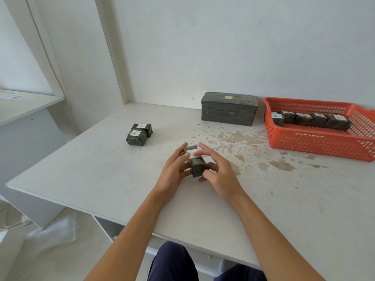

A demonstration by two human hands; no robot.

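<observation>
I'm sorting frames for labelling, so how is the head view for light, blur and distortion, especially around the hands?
Head view: soft, even light, no glare; the left hand and right hand holding the small block look slightly blurred, its label unreadable; the wide lens makes the upright lines of the wall lean outward.

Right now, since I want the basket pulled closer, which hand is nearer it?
Right. The right hand holds the block on the side facing the basket. The left hand holds the block's other side, farther from the basket.
</observation>
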